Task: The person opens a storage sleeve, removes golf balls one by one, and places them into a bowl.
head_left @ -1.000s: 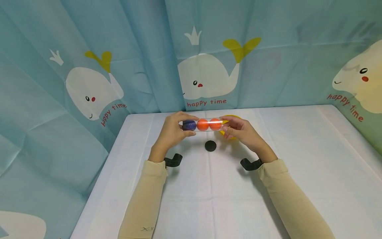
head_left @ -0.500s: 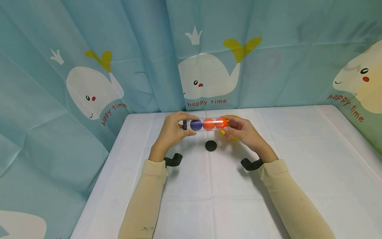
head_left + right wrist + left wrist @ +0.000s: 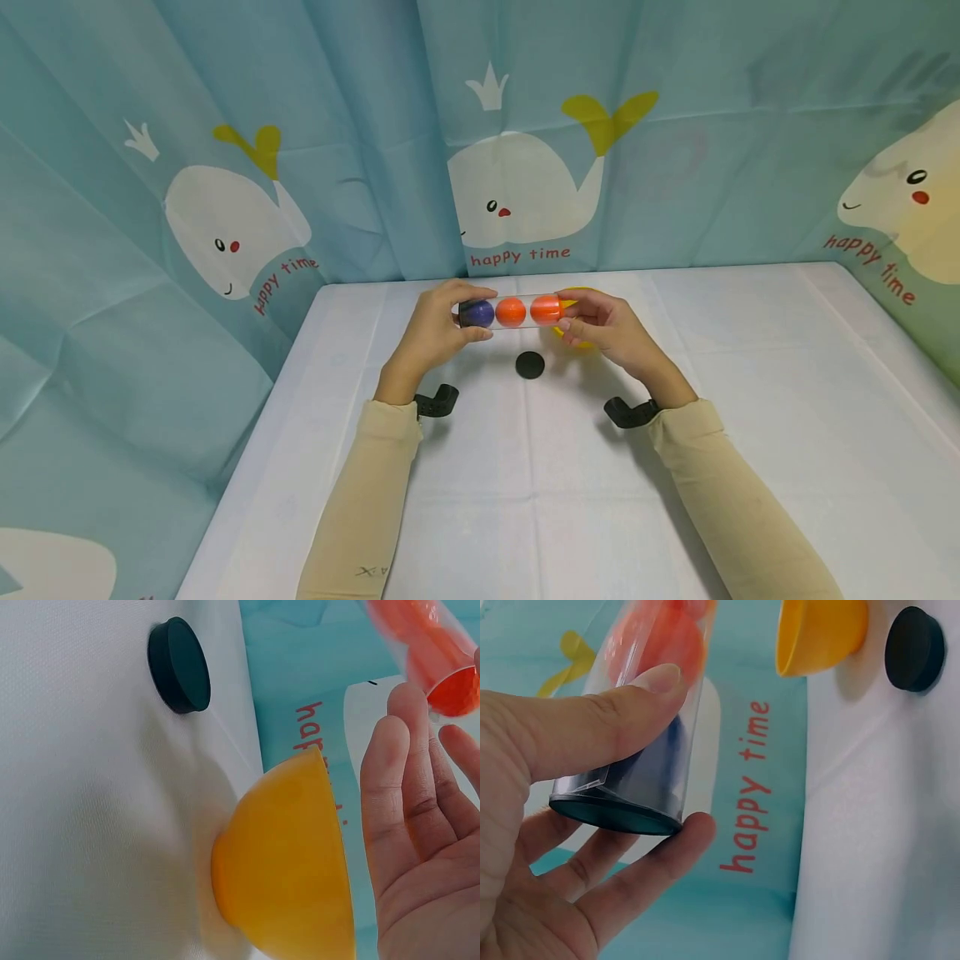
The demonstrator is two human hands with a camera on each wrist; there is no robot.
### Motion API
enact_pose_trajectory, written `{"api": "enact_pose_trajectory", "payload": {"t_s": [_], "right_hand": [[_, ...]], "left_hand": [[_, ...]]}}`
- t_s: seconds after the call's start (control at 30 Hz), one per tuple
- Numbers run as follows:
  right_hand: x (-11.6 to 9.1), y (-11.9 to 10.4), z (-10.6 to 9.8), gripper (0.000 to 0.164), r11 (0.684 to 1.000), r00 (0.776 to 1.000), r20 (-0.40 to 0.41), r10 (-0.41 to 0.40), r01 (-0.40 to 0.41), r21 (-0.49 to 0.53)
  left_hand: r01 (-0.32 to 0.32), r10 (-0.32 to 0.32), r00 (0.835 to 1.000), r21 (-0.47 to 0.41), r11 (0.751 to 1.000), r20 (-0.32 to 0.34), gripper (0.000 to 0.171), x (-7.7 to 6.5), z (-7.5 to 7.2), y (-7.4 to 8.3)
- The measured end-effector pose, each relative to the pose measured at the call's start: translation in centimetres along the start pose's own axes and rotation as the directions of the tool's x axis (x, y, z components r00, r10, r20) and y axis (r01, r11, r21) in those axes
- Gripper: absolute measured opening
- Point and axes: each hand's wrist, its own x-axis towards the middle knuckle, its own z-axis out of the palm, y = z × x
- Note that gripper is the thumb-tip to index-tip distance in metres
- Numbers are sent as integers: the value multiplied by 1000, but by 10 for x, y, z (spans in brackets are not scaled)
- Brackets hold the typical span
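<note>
A clear tube [image 3: 528, 313] is held level above the table by both hands. Inside it a purple ball [image 3: 481, 313] lies at the left, followed by two orange balls [image 3: 511, 312]. My left hand [image 3: 433, 327] grips the left end, thumb on one side and fingers on the other; a dark cap [image 3: 615, 816] covers that end. At the right end, my right hand [image 3: 613, 332] pinches the tube between thumb and fingers. That end has no cap in the right wrist view, and an orange ball [image 3: 456, 691] shows in its mouth.
A yellow bowl [image 3: 281, 862] stands on the white-covered table [image 3: 525, 500], partly hidden behind my right hand in the head view. A loose black cap [image 3: 530, 365] lies flat nearer me. A blue curtain with whale prints [image 3: 360, 167] hangs behind the table.
The balls slid right along the tube by half a second ago, then back left; the purple ball is again at the capped end. Both hands have stayed nearly still.
</note>
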Motion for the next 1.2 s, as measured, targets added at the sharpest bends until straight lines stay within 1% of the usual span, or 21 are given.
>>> {"api": "enact_pose_trajectory", "payload": {"t_s": [0.13, 0.33, 0.47, 0.57, 0.67, 0.73, 0.87, 0.97, 1.07, 1.2], "right_hand": [[0, 0, 0, 45, 1000, 1000, 7, 17, -17, 9], [1, 2, 0, 44, 999, 1000, 20, 22, -22, 35], [1, 2, 0, 45, 999, 999, 34, 7, -9, 52], [1, 3, 0, 44, 997, 999, 44, -12, 9, 77], [1, 4, -1, 42, 995, 999, 43, -30, 25, 97], [1, 3, -1, 42, 995, 999, 35, -38, 34, 93], [0, 2, -3, 42, 997, 999, 9, -51, 50, 66], [1, 2, -4, 42, 996, 998, -8, -55, 56, 68], [1, 2, -5, 43, 996, 998, -20, -54, 55, 71], [2, 3, -6, 44, 995, 998, -32, -57, 59, 77]], "left_hand": [[-25, 25, 1000, 23, 999, -17, 50, 0, 0, 1], [-44, 46, 998, 67, 997, -30, 51, -1, -3, 6], [-59, 64, 997, 100, 993, -39, 51, -1, -4, 9], [-62, 67, 997, 104, 993, -44, 51, -1, -4, 10], [-55, 59, 997, 91, 994, -46, 51, -1, -4, 10], [-48, 52, 998, 72, 996, -45, 50, 0, -3, 8], [-31, 32, 998, 8, 999, -51, 49, 1, -1, 3], [-18, 16, 998, -38, 999, -58, 49, 1, 1, 1], [-14, 11, 998, -56, 998, -63, 49, 2, 2, -1], [-24, 20, 998, -65, 998, -63, 50, 2, 3, -1]]}}
